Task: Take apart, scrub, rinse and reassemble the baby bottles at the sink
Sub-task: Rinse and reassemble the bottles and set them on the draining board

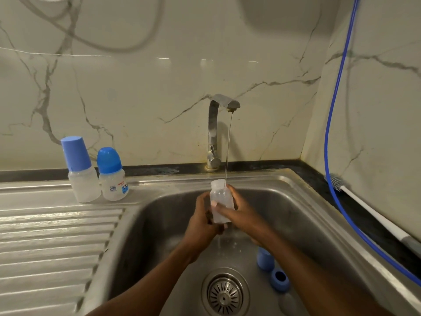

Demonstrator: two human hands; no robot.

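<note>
Three bottles (83, 183) (114, 183) (219, 192) — two capped, one open — two loose blue parts (265, 258) (279, 280), one brush (373, 215), one tap (214, 133).

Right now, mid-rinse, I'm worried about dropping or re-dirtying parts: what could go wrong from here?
The wet bottle, gripped by the left hand and right hand, could slip into the sink. The thin water stream lands at the edge of the bottle's mouth, so the inside may rinse poorly. The blue cap and blue ring lie in the sink near the drain, where runoff may dirty them.
</note>
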